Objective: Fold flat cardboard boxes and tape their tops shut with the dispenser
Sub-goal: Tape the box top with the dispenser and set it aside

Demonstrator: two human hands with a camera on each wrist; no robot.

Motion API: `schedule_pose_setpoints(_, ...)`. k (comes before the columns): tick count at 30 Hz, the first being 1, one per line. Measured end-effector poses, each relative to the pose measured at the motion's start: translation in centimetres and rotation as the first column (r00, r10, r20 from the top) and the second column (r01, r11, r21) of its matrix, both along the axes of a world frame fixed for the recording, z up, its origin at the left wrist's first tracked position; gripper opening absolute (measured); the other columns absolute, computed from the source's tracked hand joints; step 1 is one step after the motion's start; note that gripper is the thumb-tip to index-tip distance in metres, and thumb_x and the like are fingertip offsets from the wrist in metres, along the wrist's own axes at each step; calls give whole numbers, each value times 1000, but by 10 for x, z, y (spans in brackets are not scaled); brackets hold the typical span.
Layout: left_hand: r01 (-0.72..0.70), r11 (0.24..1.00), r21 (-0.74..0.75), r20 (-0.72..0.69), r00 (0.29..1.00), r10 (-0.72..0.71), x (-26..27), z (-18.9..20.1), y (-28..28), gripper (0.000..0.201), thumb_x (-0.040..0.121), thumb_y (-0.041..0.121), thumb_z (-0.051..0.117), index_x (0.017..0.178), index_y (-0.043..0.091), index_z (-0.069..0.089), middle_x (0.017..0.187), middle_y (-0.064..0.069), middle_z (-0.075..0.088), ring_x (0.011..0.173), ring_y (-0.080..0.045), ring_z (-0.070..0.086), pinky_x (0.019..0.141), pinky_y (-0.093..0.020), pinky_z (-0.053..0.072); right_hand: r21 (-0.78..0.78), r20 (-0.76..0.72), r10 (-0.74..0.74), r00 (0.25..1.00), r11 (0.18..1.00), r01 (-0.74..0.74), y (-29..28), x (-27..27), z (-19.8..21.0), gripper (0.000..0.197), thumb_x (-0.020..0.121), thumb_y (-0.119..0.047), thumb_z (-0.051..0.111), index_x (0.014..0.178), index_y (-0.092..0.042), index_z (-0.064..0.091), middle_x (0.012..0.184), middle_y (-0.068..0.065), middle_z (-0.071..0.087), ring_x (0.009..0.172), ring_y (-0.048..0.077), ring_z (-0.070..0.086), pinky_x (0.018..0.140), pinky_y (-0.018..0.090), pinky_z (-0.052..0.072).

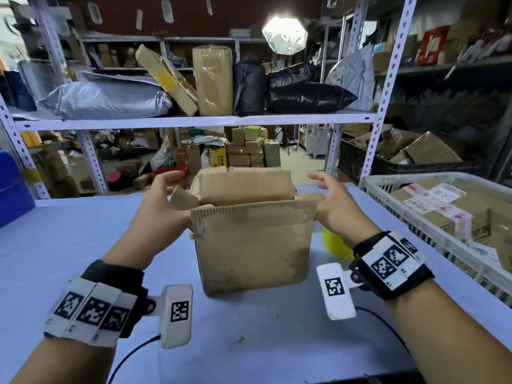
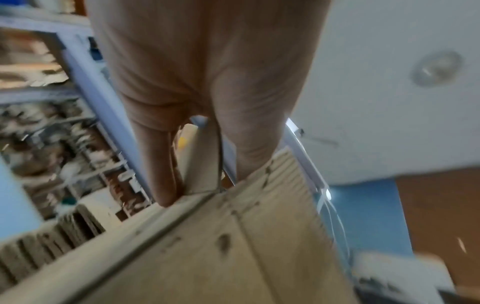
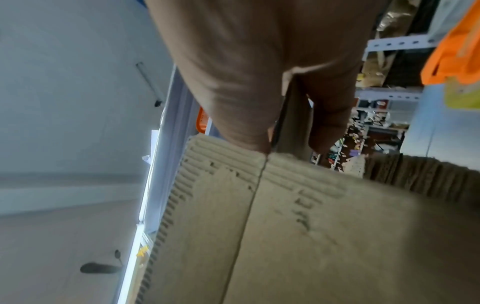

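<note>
A worn brown cardboard box [image 1: 252, 245] stands upright on the blue table [image 1: 83, 239] with its top flaps up. My left hand [image 1: 171, 192] is at its top left corner. The small left side flap [image 1: 181, 198] stands between thumb and straight fingers [image 2: 155, 164], and the thumb rests on the front flap's edge. My right hand [image 1: 322, 194] mirrors this at the right side flap [image 1: 309, 195], which the right wrist view shows between thumb and fingers [image 3: 330, 119]. The rear flap [image 1: 246, 184] leans inward. No tape dispenser is plainly visible.
A yellow object [image 1: 335, 242] lies partly hidden behind the box's right side. A white basket [image 1: 415, 220] of taped parcels fills the table's right end, and a blue bin [image 1: 11, 184] sits at the far left. A shelf [image 1: 194, 121] of parcels hangs overhead.
</note>
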State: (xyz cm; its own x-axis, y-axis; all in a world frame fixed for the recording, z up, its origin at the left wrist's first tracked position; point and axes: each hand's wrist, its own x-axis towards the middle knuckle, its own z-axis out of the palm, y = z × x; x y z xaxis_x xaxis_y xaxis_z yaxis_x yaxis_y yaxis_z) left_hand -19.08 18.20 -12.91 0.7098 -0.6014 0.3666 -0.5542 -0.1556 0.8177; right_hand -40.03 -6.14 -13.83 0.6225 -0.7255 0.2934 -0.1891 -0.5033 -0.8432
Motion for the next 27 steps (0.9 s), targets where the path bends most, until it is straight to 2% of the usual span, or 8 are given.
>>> schedule_pose_setpoints(4, 80, 987, -136, -110, 989, -96, 1, 2, 6, 102, 52, 56, 91, 139, 44, 40, 126, 17, 54, 88, 22, 58, 87, -34, 52, 248, 285, 16, 958, 965, -90, 11, 0, 5, 91, 72, -21, 89, 140, -45, 33, 150, 5, 32, 131, 22, 42, 85, 39, 57)
schedule_pose_setpoints(8, 128, 963, -237, -168, 971, -171, 2, 0, 10, 111, 50, 53, 89, 147, 38, 36, 126, 6, 63, 103, 0, 67, 91, -35, 52, 272, 438, 89, 895, 935, -226, 20, 1, 7, 93, 78, -16, 81, 140, -57, 25, 158, -5, 26, 139, 7, 29, 113, 44, 33)
schedule_pose_setpoints(14, 206, 978, 24, 24, 978, -206, -5, 0, 4, 26, 89, 49, 63, 108, 36, 75, 127, 22, 64, 113, 6, 59, 107, -43, 47, 156, 238, 305, 922, 925, -346, 32, 6, 11, 69, 94, -39, 61, 155, -33, 28, 137, -27, 49, 122, -20, 46, 99, 12, 41)
schedule_pose_setpoints(16, 250, 966, 61, -14, 968, -250, -7, 3, 4, 42, 90, 61, 50, 110, 33, 74, 132, 24, 61, 121, 3, 56, 110, -39, 44, 97, 83, 346, 934, 930, -354, 38, 7, 12, 79, 84, -57, 51, 155, -26, 32, 160, -14, 28, 146, -1, 24, 120, 28, 25)
schedule_pose_setpoints(19, 347, 926, 147, -27, 938, -347, -5, 5, 6, 47, 81, 74, 54, 111, 42, 71, 138, 33, 50, 120, 15, 49, 99, -18, 41, 19, -64, 379, 923, 925, -378, 40, 4, 19, 86, 79, -61, 46, 153, -18, 37, 166, -5, 8, 151, 1, 3, 125, 33, 7)
schedule_pose_setpoints(22, 293, 929, 226, 78, 945, -317, -6, 4, 3, 39, 79, 47, 80, 114, 32, 74, 135, 34, 47, 104, 12, 58, 76, -2, 43, -10, -231, 437, 869, 892, -451, 31, -4, 25, 86, 76, -58, 59, 152, -22, 39, 166, -6, 5, 150, 1, 1, 124, 33, 11)
schedule_pose_setpoints(24, 228, 957, 179, 141, 957, -254, -4, 3, 0, 16, 82, 27, 81, 98, 24, 80, 127, 28, 58, 100, 7, 62, 66, 1, 42, -47, -275, 441, 854, 881, -470, 25, -8, 26, 78, 77, -46, 73, 148, -26, 45, 165, -7, 11, 150, 2, 9, 123, 36, 19)
schedule_pose_setpoints(27, 292, 951, 104, 61, 952, -299, -1, 6, 2, 12, 87, 37, 75, 89, 28, 82, 103, 18, 75, 91, 5, 69, 67, -3, 46, -50, -75, 396, 915, 915, -400, 23, -8, 17, 39, 85, -18, 77, 124, -22, 67, 147, -2, 52, 130, 8, 53, 108, 50, 45)
